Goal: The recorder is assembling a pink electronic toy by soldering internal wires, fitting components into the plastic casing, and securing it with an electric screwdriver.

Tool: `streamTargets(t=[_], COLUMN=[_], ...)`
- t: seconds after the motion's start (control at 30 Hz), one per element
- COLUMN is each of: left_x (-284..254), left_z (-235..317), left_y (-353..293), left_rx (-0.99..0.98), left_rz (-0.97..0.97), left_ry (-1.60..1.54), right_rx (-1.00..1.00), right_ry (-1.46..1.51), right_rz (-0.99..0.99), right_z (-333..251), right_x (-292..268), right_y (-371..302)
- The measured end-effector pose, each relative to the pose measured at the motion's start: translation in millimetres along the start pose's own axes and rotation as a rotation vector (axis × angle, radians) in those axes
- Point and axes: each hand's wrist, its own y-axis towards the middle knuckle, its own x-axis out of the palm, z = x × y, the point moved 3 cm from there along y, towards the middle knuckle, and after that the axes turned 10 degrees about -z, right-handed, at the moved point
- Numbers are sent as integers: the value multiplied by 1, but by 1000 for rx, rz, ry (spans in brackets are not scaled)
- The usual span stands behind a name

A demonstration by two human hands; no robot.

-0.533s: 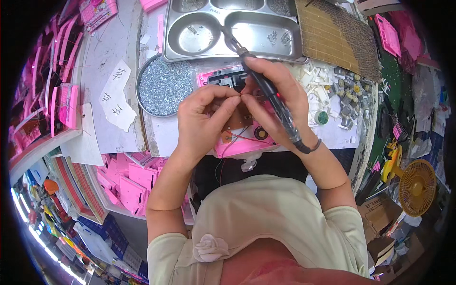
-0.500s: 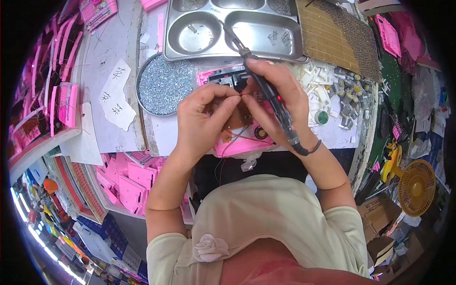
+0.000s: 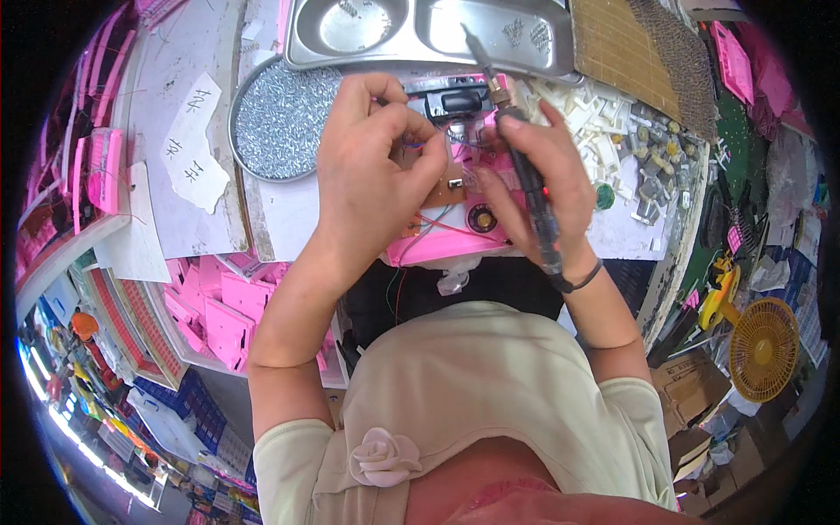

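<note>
When viewed from above, locate the pink housing (image 3: 429, 251) on the white bench (image 3: 284, 210), beneath and between the left hand (image 3: 381, 144) and the right hand (image 3: 556, 175), partly hidden by both; find the brown circuit board (image 3: 446, 194) within, just right of the left thumb and left of the right thumb; treat the left hand as nearer, with thumb tip over the edge of the board; read the left fingers as bent, with only a narrow gap to the thumb; impossible to tell whether gripping anything; read the right hand as wrapped around a black pen-shaped tool (image 3: 528, 179), thumb extended towards the housing; follow the long axis of the tool from the right wrist forward and slightly left; note the metal tip (image 3: 477, 45) aimed away from the body, across the steel tray (image 3: 404, 58) in this view, not at the board; judge the board as nearer the body than that tip, and slightly left; note thin wires (image 3: 455, 229) across the near part of the housing, beside a round black part (image 3: 481, 218); note also a round dish (image 3: 233, 131) of small metal pieces (image 3: 289, 122) left of the housing, and white plastic parts (image 3: 582, 109) to the right.
</note>
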Motion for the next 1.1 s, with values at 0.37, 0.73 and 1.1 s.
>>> streamTargets(t=[0.37,0.73,1.1], left_x=[3,2,3], left_z=[-3,-3,-3], left_y=[1,1,0], left_rx=[-6,-28,7], left_rz=[46,45,41], left_ry=[-16,-32,23], right_rx=[-113,-95,-145], right_ry=[91,93,34], right_rz=[-7,-129,-110], right_z=[2,-1,2], right_x=[-42,-29,-26], right_y=[-5,-10,-6])
